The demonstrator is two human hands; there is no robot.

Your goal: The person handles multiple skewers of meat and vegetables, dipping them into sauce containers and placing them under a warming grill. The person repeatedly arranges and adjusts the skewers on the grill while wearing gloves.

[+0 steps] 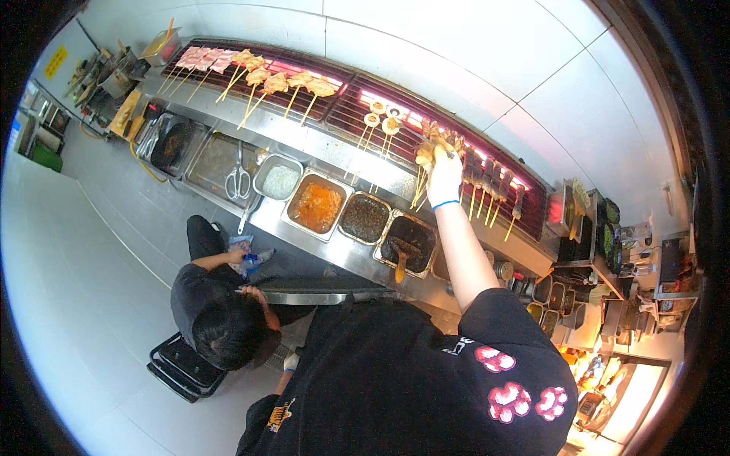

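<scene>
My right hand (445, 174), in a white glove with brown-stained fingers, reaches over the long grill (356, 102) among tan skewered pieces (424, 154). A thin grey edge shows by its fingertips; whether the fingers grip a tool or a skewer cannot be told. Right of the hand lies a row of dark brown skewers (489, 176). To its left are skewers of round slices (390, 125), then flat yellowish meat skewers (276, 84) and pale pink ones (208, 60). My left hand (291, 362), also gloved, hangs low beside my body, partly hidden.
Along the counter stand pans of orange sauce (317, 206), dark flaked seasoning (365, 218) and dark sauce with a brush (401, 267). Scissors (238, 179) lie on a metal tray (212, 162). A crouching person (231, 336) holds a plastic bag close by my left, beside a black stool (185, 367).
</scene>
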